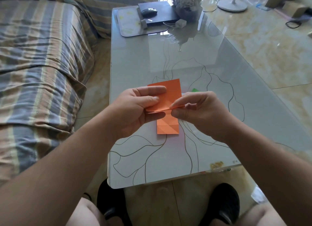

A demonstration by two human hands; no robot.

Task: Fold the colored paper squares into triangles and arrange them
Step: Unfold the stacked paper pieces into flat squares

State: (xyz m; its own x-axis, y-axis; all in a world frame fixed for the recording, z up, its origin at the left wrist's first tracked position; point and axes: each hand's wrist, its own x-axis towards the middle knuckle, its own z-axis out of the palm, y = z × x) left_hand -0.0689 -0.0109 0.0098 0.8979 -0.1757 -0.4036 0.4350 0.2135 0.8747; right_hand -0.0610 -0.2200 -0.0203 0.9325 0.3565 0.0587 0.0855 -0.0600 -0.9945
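Observation:
An orange paper, creased with several fold lines, is held up above the glass table. My left hand grips its left side, fingers on top and thumb beneath. My right hand pinches the paper's right edge between thumb and forefinger. The paper's lower part hangs down below the hands. A corner of green paper shows on the table just behind my right hand; the rest of it is hidden.
A striped sofa runs along the table's left. At the table's far end lie a mat, a black laptop with a mouse, and a small white box. My black shoes are under the near edge.

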